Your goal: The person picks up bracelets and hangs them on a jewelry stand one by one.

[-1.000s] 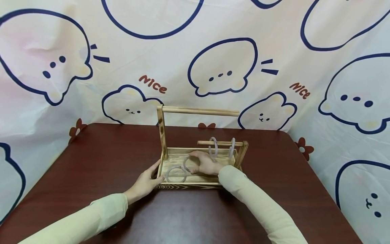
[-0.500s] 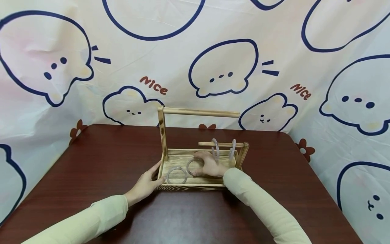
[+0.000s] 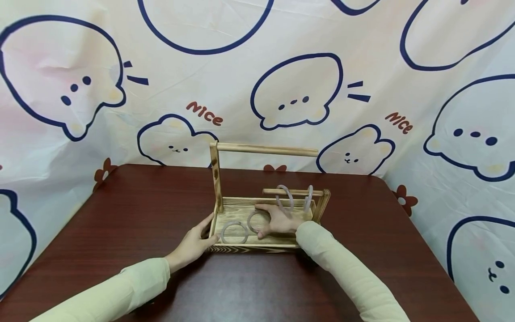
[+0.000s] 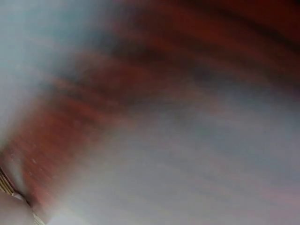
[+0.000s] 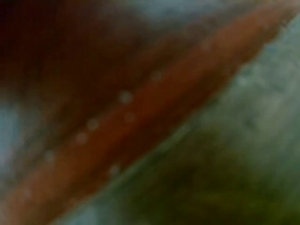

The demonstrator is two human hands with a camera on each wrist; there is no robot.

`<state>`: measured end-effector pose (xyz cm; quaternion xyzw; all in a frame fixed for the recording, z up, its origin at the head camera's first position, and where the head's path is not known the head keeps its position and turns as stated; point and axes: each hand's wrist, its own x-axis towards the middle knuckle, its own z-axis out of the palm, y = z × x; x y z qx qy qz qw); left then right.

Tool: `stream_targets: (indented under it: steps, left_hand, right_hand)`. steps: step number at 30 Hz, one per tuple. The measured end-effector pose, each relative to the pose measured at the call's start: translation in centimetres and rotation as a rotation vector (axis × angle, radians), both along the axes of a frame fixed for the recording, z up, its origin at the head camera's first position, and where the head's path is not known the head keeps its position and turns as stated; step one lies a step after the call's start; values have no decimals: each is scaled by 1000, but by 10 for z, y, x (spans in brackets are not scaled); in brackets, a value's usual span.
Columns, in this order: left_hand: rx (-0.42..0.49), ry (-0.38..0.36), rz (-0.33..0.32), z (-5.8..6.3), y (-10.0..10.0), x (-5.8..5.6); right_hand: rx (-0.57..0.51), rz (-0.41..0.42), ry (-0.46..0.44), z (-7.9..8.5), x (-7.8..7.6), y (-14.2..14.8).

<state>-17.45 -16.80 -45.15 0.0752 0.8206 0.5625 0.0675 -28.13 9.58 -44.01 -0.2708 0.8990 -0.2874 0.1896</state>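
Observation:
In the head view, a light wooden bangle stand (image 3: 261,248) has a shallow tray, a tall arm at the left and a short arm at the right. My left hand (image 3: 193,246) grips the tray's front left corner, its thumb over the rim. Inside the tray, a pale grey bangle (image 3: 223,229) lies near that thumb. My right hand (image 3: 280,222) is over the tray, thumb and index finger spread around another bangle (image 3: 249,220) lying there; contact is unclear. On the short bar hang a tilted bangle (image 3: 283,186) and an upright bangle (image 3: 310,196).
The stand's long upper bar (image 3: 267,149) runs above the back of the tray. Below everything is a dark red-brown table (image 3: 153,201). A cartoon-printed cloth (image 3: 233,80) encloses the back and sides. Both wrist views are mostly blurred.
My right hand has shifted right with the bangle, and its fingers have spread. The left hanging bangle has swung into a tilt. My left hand keeps its place on the tray.

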Motion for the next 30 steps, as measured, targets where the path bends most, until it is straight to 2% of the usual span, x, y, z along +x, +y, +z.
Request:
stream_targets:
  steps: [6,12,16,22,30]
  left_hand:
    - [-5,-10,6,1,0,1]
    - [-32,-17,20,1,1,1]
    - [-54,-15,34,1,1,2]
    - [-53,-15,29,2,1,2]
    - [-49,-10,27,2,1,1]
  right_hand:
    - [-75,52,-50,2,3,-3]
    - [-44,51,-22,3,6,-2]
    - [-67,66,-27,3,8,-1]
    - [-53,111,44,2,6,0]
    - [-8,120,128,1,6,-2]
